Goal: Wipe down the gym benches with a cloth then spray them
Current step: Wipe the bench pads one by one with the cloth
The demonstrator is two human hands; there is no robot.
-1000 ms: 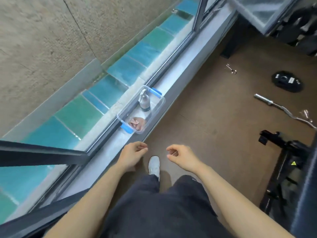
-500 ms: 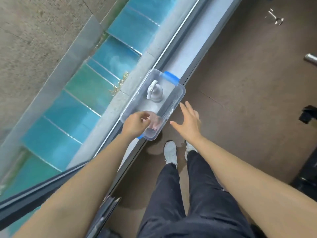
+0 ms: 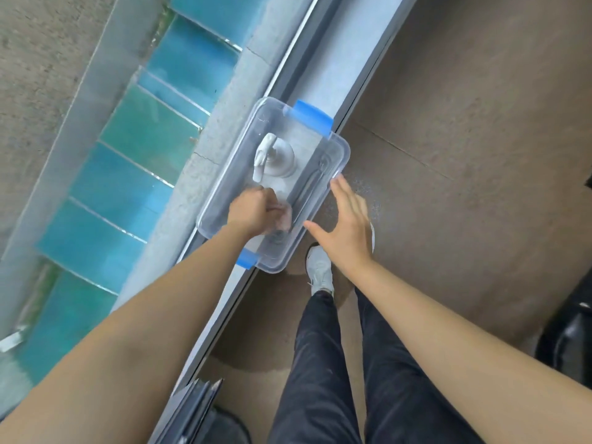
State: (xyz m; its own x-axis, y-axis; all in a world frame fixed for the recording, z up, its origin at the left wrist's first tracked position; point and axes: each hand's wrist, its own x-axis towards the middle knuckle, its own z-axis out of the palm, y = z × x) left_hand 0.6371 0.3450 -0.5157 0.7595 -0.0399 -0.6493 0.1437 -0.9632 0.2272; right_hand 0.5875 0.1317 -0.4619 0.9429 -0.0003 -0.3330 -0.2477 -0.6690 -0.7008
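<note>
A clear plastic tub (image 3: 336,149) with blue handles sits on the grey window sill. Inside it stands a white spray bottle (image 3: 278,158), seen from above. My left hand (image 3: 253,211) is down inside the tub, fingers curled round a pinkish cloth (image 3: 285,216) that is mostly hidden under the hand. My right hand (image 3: 344,227) hovers with straight, spread fingers just outside the tub's right rim, its fingertips close to the rim, holding nothing.
The sill (image 3: 346,52) runs diagonally beside a window frame, with teal tiles (image 3: 134,174) below outside. Brown floor (image 3: 464,155) lies to the right. My legs and a white shoe (image 3: 318,270) are beneath. A dark object (image 3: 570,344) sits at the right edge.
I stepped up to the sill and leaned over the tub. My left hand went into the tub and closed on the cloth; my right hand opened and came beside the rim.
</note>
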